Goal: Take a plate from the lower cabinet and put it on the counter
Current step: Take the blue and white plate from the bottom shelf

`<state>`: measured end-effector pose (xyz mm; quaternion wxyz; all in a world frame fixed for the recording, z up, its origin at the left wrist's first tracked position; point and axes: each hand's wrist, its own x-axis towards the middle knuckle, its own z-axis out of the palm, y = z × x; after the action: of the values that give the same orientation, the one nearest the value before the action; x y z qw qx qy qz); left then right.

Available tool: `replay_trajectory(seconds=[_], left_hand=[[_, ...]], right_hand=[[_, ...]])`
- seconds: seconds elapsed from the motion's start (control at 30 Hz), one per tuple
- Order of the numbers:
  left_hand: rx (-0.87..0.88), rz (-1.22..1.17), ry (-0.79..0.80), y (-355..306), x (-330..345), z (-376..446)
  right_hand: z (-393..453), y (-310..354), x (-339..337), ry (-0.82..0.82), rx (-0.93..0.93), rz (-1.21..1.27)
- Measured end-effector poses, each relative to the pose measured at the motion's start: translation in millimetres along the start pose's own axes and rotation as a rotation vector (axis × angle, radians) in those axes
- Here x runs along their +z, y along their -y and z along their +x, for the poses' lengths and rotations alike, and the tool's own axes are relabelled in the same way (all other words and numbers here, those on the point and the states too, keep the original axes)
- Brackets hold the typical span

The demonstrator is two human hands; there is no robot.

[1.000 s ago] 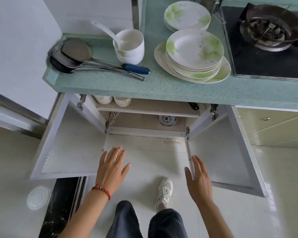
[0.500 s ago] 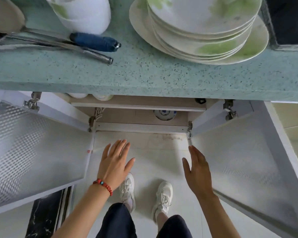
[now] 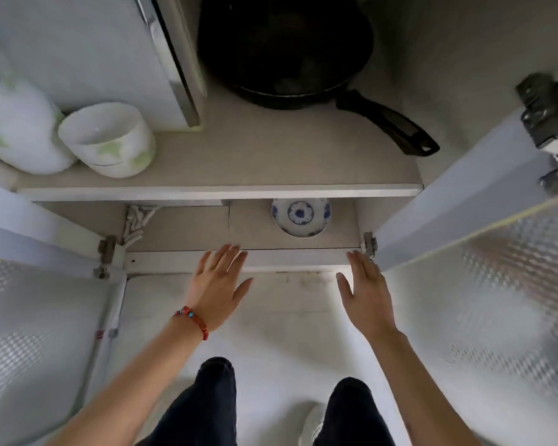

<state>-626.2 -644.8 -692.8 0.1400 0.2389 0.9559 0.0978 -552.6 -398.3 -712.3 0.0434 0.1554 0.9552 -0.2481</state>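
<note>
A small white plate with a blue pattern [image 3: 301, 217] lies on the bottom floor of the open lower cabinet, half under the middle shelf [image 3: 219, 190]. My left hand [image 3: 218, 284], with a red bead bracelet at the wrist, hovers flat and empty at the cabinet's front sill, left of the plate. My right hand [image 3: 366, 292] is also empty with fingers apart, at the sill near the right door hinge, just right of and below the plate. Neither hand touches the plate. The counter is out of view.
On the shelf stand white bowls with green print [image 3: 108, 140] at the left and a black frying pan [image 3: 285, 49] with its handle pointing right. Both frosted cabinet doors [image 3: 39, 333] [image 3: 496, 300] stand open at either side. My legs and a white shoe show below.
The view has dropped from the counter down into the cabinet; the counter and its plate stacks have left the frame. Both hands have moved forward to the cabinet sill, still empty.
</note>
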Motion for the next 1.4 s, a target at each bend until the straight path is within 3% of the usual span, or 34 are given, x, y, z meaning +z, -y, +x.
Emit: replay_trajectory(seconds=[0.33,0.53,0.9,1.1,1.4], left_hand=[[0.011,-0.055,-0.111,44,145,140],[-0.035,-0.163,-0.167,60,198,209],[-0.177,-0.755,-0.321,59,214,264],[-0.344,-1.359,-0.268,48,212,267],[-0.293,-1.553,-0.264,46,220,219]], right_hand=[[124,-82,112,-0.098,-0.018,-0.013],[186,-108,149,-0.179,-0.03,0.02],[240,-100,171,-0.146,0.161,0.527],[244,-105,185,-0.187,0.353,0.701],[183,-113,203,-0.349,0.258,0.76]])
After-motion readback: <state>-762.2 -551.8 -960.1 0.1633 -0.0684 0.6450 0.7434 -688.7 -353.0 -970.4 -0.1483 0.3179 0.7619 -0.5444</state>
